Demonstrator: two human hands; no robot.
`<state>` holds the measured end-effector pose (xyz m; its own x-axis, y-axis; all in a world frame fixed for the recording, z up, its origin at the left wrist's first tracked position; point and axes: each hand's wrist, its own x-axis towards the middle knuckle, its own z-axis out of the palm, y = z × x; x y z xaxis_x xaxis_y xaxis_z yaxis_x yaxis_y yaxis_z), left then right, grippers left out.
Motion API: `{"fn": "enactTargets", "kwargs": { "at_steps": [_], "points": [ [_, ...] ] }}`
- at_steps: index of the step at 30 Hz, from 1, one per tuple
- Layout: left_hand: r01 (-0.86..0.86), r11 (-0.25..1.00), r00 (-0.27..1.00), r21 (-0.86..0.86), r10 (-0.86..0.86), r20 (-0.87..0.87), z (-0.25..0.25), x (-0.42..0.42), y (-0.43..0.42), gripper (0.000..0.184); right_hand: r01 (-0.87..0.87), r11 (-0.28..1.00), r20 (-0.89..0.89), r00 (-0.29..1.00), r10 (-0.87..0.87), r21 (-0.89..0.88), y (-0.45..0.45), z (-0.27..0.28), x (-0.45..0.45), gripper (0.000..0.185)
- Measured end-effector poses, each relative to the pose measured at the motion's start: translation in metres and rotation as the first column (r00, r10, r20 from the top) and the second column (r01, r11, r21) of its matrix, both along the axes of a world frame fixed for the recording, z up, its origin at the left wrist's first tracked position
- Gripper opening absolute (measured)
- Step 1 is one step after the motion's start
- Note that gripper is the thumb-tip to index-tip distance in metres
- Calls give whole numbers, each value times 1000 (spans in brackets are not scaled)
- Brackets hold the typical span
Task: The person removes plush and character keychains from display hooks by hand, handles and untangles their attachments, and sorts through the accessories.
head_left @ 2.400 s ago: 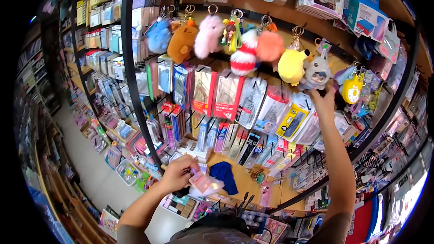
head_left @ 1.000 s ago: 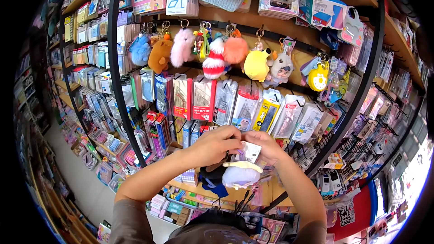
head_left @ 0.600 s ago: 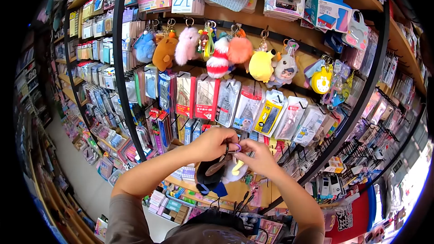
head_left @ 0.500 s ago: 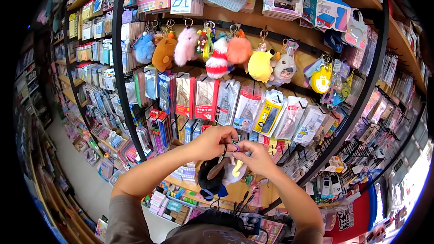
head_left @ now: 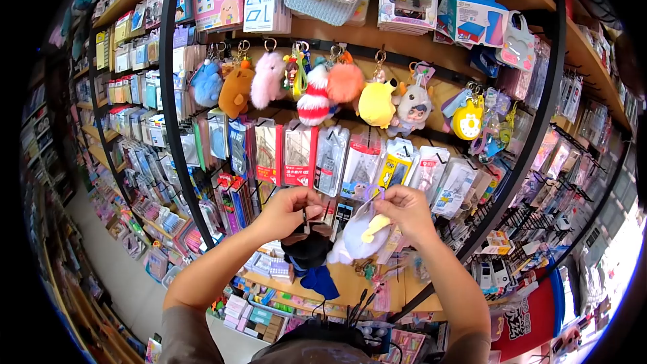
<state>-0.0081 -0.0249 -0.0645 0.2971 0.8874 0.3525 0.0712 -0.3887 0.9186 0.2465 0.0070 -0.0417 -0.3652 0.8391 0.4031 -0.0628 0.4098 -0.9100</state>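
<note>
Pinched closed, my left hand [head_left: 294, 212] holds the small strap of a black plush keychain [head_left: 308, 249], which hangs beneath it. To its right, my right hand [head_left: 404, 212] is closed on the purple loop of a pale lavender plush keychain [head_left: 360, 237] with a yellow part on its side. The two plushes hang side by side, close together. Above them a row of plush keychains hangs on hooks, among them a yellow one [head_left: 377, 104] and a grey one with a face [head_left: 412, 109]. A dark blue cloth thing [head_left: 319, 283] lies below the black plush.
Packaged stationery [head_left: 299, 155] hangs on hooks behind my hands. Black rack posts [head_left: 176, 114] stand left and right. Below is a wooden shelf [head_left: 360, 290], with a bin of small boxes [head_left: 256, 317] under it. A floor aisle [head_left: 121, 256] runs along the left.
My hands have moved from the shelf hooks and each other's touch to apart, so the black and lavender plushes now hang separately. The view has shifted slightly.
</note>
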Motion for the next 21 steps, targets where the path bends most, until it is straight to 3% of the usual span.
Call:
{"fn": "enactTargets", "kwargs": {
  "at_steps": [6,8,11,21],
  "points": [
    [-18,998,997,-63,22,69,-22,-17,-13,4,171,981,-3,985,-171,96,15,51,25,3],
    [-28,999,998,-41,30,52,-35,-24,-17,4,210,973,-109,974,-199,99,21,68,27,3],
    [-68,990,997,-123,71,16,-40,-27,-34,5,233,968,-182,960,-214,91,41,92,40,7],
    [-79,985,988,-155,98,118,-74,-48,-49,5,242,969,-353,912,-208,55,128,158,53,11]
  ]
}}
